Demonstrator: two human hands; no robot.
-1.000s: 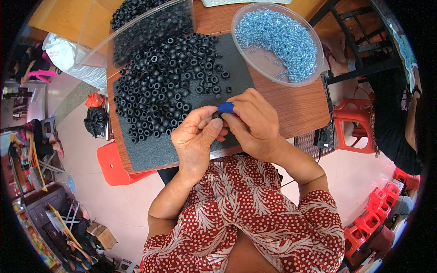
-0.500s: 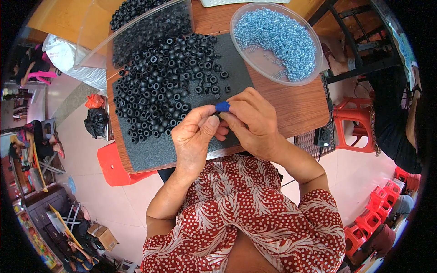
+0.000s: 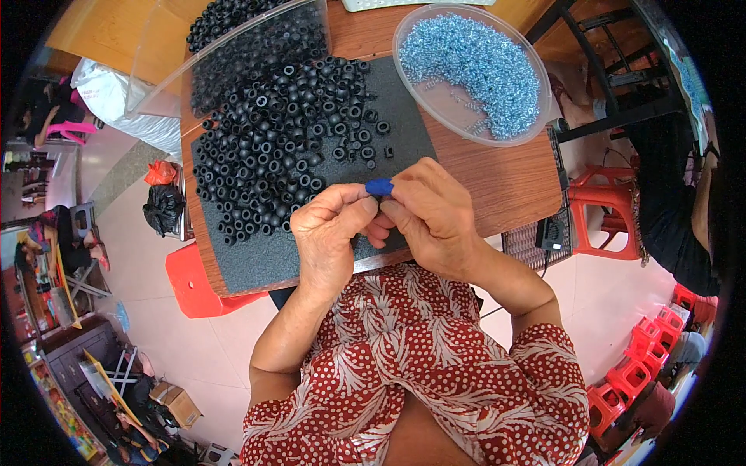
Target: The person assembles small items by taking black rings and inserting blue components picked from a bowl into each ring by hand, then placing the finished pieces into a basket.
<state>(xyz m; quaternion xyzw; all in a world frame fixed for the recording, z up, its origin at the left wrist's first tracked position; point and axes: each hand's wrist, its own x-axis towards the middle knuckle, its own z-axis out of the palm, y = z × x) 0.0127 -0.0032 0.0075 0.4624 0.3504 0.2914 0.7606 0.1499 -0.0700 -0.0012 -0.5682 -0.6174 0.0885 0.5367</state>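
We see black part (image 3: pixel 378 199) between fingertips above mat (image 3: pixel 256 266), mostly hidden. Left hand (image 3: pixel 329 227) pinched on it, thumb to fingers; right hand (image 3: pixel 435 219) curled close, can't tell whether gripping. Judging by loose caps (image 3: pixel 264 159): light, firm, smooth, apt to roll; we'd pinch sides, hole clear.

small workshop, tabletop (image 3: pixel 517 179) heaped with black parts (image 3: pixel 264 151), plastic stools (image 3: pixel 183 268)
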